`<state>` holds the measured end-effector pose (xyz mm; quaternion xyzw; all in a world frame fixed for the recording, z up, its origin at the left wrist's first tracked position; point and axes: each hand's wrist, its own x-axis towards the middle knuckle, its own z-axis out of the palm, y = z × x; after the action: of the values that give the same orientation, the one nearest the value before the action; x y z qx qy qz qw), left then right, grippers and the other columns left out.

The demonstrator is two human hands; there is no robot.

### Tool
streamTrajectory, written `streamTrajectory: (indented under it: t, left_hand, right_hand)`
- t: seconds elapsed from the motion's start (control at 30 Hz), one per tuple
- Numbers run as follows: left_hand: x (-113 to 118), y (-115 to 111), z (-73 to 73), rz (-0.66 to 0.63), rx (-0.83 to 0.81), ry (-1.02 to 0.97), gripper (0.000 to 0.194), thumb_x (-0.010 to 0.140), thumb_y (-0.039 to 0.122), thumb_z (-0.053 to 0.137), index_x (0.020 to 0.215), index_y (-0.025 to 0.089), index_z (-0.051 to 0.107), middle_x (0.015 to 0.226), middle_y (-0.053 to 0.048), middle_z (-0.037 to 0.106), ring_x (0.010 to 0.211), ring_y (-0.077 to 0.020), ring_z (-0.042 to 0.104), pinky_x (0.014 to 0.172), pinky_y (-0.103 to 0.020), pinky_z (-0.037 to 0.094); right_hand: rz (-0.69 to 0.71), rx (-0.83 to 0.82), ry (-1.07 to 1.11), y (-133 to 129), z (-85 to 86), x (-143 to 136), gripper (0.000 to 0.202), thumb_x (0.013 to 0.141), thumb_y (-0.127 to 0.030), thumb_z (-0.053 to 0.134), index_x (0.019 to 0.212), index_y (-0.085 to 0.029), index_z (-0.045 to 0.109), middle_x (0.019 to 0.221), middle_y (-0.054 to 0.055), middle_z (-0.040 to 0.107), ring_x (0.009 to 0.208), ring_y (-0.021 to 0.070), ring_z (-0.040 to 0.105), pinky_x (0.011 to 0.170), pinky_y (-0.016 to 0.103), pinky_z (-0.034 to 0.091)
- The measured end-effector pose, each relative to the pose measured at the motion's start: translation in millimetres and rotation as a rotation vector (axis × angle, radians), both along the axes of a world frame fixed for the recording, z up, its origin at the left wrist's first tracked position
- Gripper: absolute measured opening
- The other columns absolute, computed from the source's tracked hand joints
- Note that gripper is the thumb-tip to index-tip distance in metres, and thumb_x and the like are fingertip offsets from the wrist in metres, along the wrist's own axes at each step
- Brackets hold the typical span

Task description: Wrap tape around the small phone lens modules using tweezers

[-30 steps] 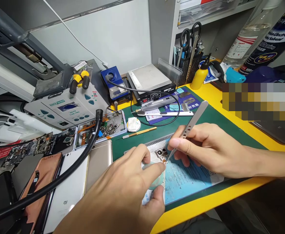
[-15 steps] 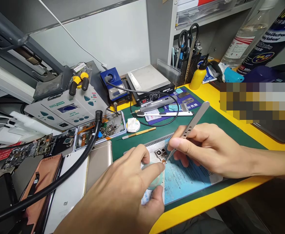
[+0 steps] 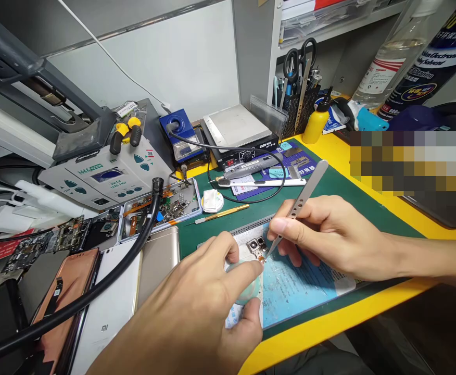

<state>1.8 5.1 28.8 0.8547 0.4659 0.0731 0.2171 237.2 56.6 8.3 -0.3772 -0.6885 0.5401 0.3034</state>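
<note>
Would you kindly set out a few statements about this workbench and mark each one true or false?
1. The right hand holds metal tweezers. True.
2. The left hand holds the toothbrush. False: the toothbrush lies beyond both hands; the left hand is over a pale green disc.
3. The tweezers point down toward the small camera module. True.
4. The yellow bottle lies on its side. False: it stands upright.
5. A yellow-and-black tool rests on top of the grey station. True.
</note>
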Motion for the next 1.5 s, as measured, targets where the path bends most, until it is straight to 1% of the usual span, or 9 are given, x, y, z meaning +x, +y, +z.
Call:
streamTrajectory:
  t: [0.17,0.37,0.53,0.63,0.7,0.93,1.1,1.27,1.5]
  left_hand:
    - [-0.7,-0.7,0.8,0.002,-0.015,0.012,0.027,0.086,0.021,0.064,0.110,0.031,0.073,0.104,-0.005,0.056,0.093,-0.0255,0.061,0.076,-0.038,0.053]
    - [-3.6,4.4,3.4,0.000,-0.044,-0.056,0.031,0.085,0.019,0.065,0.112,0.030,0.074,0.098,-0.003,0.058,0.084,-0.0203,0.060,0.075,-0.033,0.051]
    - [-4.7,7.8,7.9,0.018,-0.067,-0.130,0.033,0.083,0.018,0.069,0.112,0.031,0.075,0.103,0.000,0.063,0.087,-0.0165,0.065,0.080,-0.029,0.051]
    - [-4.6,8.9,9.3,0.005,-0.050,-0.161,0.033,0.082,0.016,0.070,0.111,0.031,0.076,0.100,0.002,0.065,0.086,-0.0146,0.064,0.078,-0.026,0.050]
    - [-4.8,10.1,9.8,0.004,-0.046,-0.182,0.033,0.082,0.016,0.069,0.110,0.031,0.077,0.098,0.002,0.065,0.084,-0.0139,0.064,0.076,-0.025,0.049]
    - [-5.9,15.4,12.2,0.022,-0.055,-0.208,0.032,0.084,0.017,0.067,0.111,0.028,0.079,0.094,0.002,0.069,0.079,-0.0135,0.062,0.072,-0.026,0.048]
    - [-6.2,16.1,12.7,0.026,-0.061,-0.211,0.031,0.084,0.017,0.066,0.110,0.029,0.079,0.092,0.003,0.069,0.079,-0.0139,0.062,0.071,-0.028,0.047]
    - [-5.2,16.4,12.1,0.027,-0.059,-0.202,0.030,0.084,0.018,0.067,0.109,0.029,0.079,0.092,0.004,0.069,0.080,-0.0134,0.062,0.072,-0.027,0.046]
    - [-6.2,16.6,12.4,0.017,-0.047,-0.193,0.029,0.086,0.018,0.066,0.109,0.030,0.079,0.091,0.003,0.067,0.079,-0.0139,0.061,0.073,-0.028,0.044]
  right_hand:
    - [-0.002,0.008,-0.006,0.2,0.6,-0.4,0.035,0.097,-0.036,0.072,0.069,-0.016,0.065,0.062,0.000,0.067,0.047,0.0081,0.055,0.042,0.017,0.042]
    - [-0.001,-0.021,0.068,0.6,2.1,1.6,0.029,0.095,-0.035,0.075,0.074,-0.017,0.068,0.060,-0.003,0.065,0.046,0.0070,0.054,0.040,0.015,0.041]
    - [-0.031,0.006,0.092,-0.8,-0.4,2.7,0.031,0.095,-0.037,0.074,0.072,-0.018,0.068,0.062,-0.001,0.066,0.048,0.0095,0.059,0.043,0.017,0.046]
    - [-0.030,0.034,0.084,-1.7,-1.3,3.0,0.033,0.097,-0.038,0.071,0.071,-0.017,0.068,0.063,0.001,0.067,0.049,0.0108,0.061,0.042,0.018,0.046]
    - [-0.027,0.068,0.104,-2.2,-1.4,3.4,0.030,0.098,-0.036,0.070,0.075,-0.018,0.069,0.064,0.000,0.067,0.050,0.0107,0.062,0.043,0.019,0.047]
    - [-0.022,0.280,0.097,-3.6,-1.1,5.4,0.033,0.101,-0.027,0.064,0.069,-0.020,0.065,0.068,0.000,0.066,0.055,0.0127,0.063,0.049,0.023,0.050]
    - [-0.029,0.293,0.048,-4.4,-1.0,4.3,0.033,0.101,-0.027,0.064,0.069,-0.020,0.063,0.069,0.002,0.068,0.056,0.0138,0.064,0.050,0.025,0.050]
    - [-0.033,0.357,0.040,-3.5,0.9,2.0,0.027,0.100,-0.022,0.063,0.074,-0.018,0.067,0.068,-0.001,0.067,0.054,0.0111,0.063,0.051,0.023,0.050]
    - [-0.017,0.391,0.038,-2.5,0.9,1.4,0.030,0.098,-0.019,0.065,0.069,-0.020,0.064,0.070,-0.001,0.068,0.060,0.0120,0.065,0.057,0.023,0.052]
